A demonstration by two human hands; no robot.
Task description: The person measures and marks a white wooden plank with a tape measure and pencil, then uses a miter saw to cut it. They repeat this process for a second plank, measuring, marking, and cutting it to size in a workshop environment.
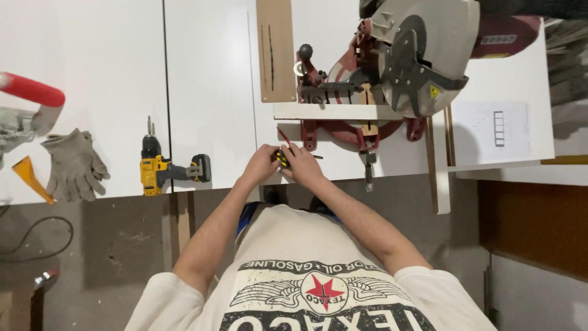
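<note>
Both my hands meet at the front edge of the white workbench [208, 92], closed around a small yellow and black tape measure [282, 158]. My left hand [260, 165] grips it from the left and my right hand [304, 167] from the right. A thin red pencil-like stick [284, 136] lies just beyond my fingers. Directly behind it stands a mitre saw [404, 55] with a red base and a grey blade guard. A white board [337, 111] lies across the saw's table.
A yellow and black cordless drill [166, 169] lies left of my hands, with grey work gloves [73, 164] and a red-handled clamp [30, 92] further left. A brown wooden strip [275, 49] lies behind. A paper sketch [493, 129] sits right. A black cable [37, 242] lies on the floor.
</note>
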